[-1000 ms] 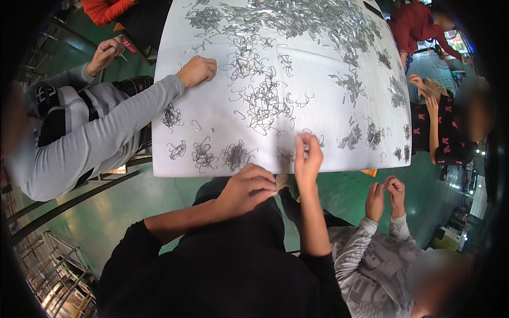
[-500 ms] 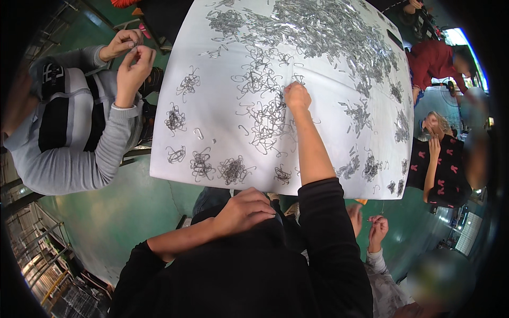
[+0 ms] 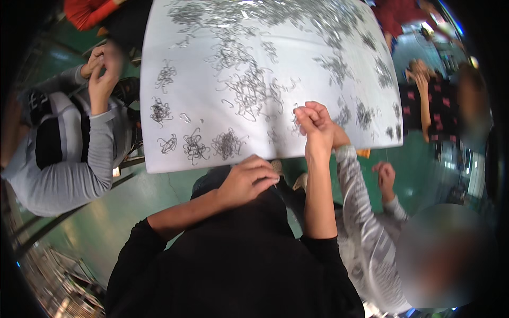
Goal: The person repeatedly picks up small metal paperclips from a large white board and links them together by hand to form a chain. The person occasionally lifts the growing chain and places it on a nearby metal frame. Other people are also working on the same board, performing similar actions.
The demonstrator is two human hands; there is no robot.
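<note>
Much of what you handle is too fine to resolve: the thin dark wire pieces on the white bench read only as tangles and loose loops, and single pieces cannot be told apart. Your right hand is raised over the near edge of the bench, fingers curled tight together into a near fist; whether a wire piece is pinched inside cannot be told, since the fingers cover it. Your left hand rests low against your dark clothing, just below the bench edge, fingers bent and loosely closed; its fingertips hide whatever lies under them, so its hold cannot be told either. Small clumps of wire lie on the bench just above that hand, near its edge but apart from it. Denser heaps fill the far part of the bench, where the fisheye rim bends the edge. At left, a person in a grey sleeve holds both hands up together beside the bench. At right, another person's arm in a striped sleeve passes behind your right forearm, partly covered by it. Farther right, figures are blurred and cut by the rim.
</note>
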